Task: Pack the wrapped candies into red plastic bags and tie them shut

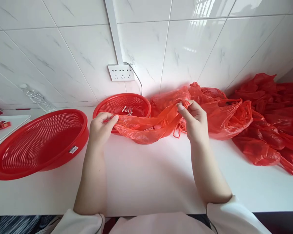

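Note:
A thin red plastic bag (pixel 144 130) is stretched sideways between my two hands, above the white table. My left hand (pixel 101 128) pinches its left end between thumb and fingers. On the other side, my right hand (pixel 194 118) grips the bunched right end. Just behind the bag stands a small red mesh basket (pixel 122 97) holding a few small wrapped packets (pixel 127 110); the bag and my left hand hide part of its front. Whether anything lies inside the held bag I cannot tell for certain.
At the left sits a large red mesh basket (pixel 58 143), with a clear plastic bottle (pixel 40 99) behind it and a white tray (pixel 12 128) of red packets beyond. Several filled red bags (pixel 261 143) are heaped at the right. A socket strip (pixel 122 72) is on the tiled wall.

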The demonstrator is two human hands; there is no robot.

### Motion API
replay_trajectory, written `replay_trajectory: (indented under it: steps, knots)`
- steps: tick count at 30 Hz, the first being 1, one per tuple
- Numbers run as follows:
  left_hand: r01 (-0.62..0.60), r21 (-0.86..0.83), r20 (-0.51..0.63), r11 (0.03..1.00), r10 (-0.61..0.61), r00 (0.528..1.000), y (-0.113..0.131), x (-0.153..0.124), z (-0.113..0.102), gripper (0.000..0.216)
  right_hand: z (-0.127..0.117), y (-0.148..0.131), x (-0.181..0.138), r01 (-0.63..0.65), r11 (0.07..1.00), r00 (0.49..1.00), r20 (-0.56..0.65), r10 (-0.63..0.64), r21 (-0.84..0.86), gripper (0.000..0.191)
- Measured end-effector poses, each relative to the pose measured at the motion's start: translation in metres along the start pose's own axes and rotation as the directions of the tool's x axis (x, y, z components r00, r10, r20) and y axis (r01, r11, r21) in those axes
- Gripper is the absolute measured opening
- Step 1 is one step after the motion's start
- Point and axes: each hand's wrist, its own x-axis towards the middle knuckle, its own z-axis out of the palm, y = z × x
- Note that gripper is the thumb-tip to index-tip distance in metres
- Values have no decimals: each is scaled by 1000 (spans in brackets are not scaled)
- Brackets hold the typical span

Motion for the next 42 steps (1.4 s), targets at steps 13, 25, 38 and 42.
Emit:
replay_trajectory:
  steps: [13, 25, 38, 42]
  knots:
    - [-19, -337, 311, 941, 131, 941, 25, -18, 5, 76, 5, 2, -3, -12, 989, 995, 97, -2, 146, 16]
    - [60, -248, 675, 967, 128, 727, 32, -47, 52, 74, 29, -29, -40, 625, 779, 659, 570, -491, -51, 20]
    - [163, -277, 573, 947, 26, 819, 29, -42, 45, 31, 31, -17, -34, 103, 994, 804, 590, -71, -21, 22]
    - [87, -282, 623, 955, 114, 774, 31, -41, 44, 28, 34, -8, -34, 96, 995, 790, 608, -74, -4, 27]
